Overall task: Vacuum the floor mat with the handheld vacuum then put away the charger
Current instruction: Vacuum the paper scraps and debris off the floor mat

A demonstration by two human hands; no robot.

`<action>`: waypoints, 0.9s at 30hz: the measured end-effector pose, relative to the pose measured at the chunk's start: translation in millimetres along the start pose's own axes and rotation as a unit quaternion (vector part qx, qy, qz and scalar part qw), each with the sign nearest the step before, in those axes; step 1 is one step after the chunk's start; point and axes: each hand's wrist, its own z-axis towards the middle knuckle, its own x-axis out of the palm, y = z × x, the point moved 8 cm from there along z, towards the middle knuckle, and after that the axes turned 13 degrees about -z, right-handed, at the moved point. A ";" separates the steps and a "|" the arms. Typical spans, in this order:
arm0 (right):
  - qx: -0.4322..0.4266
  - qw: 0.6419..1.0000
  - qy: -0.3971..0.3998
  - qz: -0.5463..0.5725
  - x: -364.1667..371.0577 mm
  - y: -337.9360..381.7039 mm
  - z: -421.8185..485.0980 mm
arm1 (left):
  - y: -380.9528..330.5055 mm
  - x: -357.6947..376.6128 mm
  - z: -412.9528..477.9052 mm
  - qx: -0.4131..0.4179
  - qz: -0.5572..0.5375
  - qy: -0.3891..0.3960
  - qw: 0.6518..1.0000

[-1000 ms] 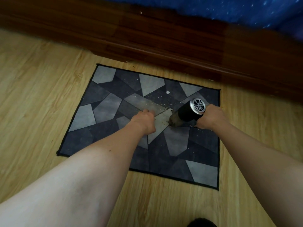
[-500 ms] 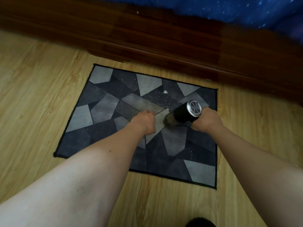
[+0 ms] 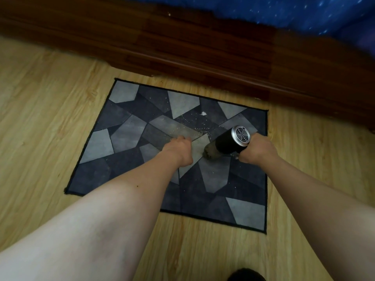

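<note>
Bare wood-look floor (image 3: 40, 122) lies open to the left of the floor mat (image 3: 125, 136), with nothing on it up to that dark-bound left edge. The mat, patterned in grey and dark angular patches, lies flat with all four edges showing; its far edge runs near the dark wooden bed frame (image 3: 182, 45), a narrow strip of floor between them. The left hand (image 3: 178, 149) rests on the mat near its middle, fingers curled down against the fabric; whether it pinches anything cannot be told. Just beyond it, toward the mat's far edge, pale crumbs (image 3: 194, 124) are scattered, with one larger white scrap (image 3: 203, 113) among them. To the right, the handheld vacuum (image 3: 227, 141), a black cylinder with a silver vented end cap, tilts nozzle-down, its tip touching the mat just beside the left hand. The right hand (image 3: 257, 150) is wrapped tightly around its handle, close to the mat's right edge. Right of that edge the floor is open again. Above the frame hangs blue star-printed bedding (image 3: 284, 11). A dark object (image 3: 246, 275) sits at the bottom, off the mat's near edge.
</note>
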 end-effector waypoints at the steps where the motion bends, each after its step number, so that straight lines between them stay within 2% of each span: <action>1: 0.004 1.000 0.002 -0.001 0.3 -4.2 -0.3 | -1.2 0.9 0.3 0.001 0.000 0.001 1.000; 13: 0.043 0.999 0.006 0.021 1.4 -34.1 -6.6 | -11.6 7.0 0.5 0.015 -0.001 0.005 1.000; 27: 0.008 0.997 -0.001 0.074 10.8 -1.5 -9.4 | -5.6 7.6 -1.6 0.005 0.009 0.005 1.000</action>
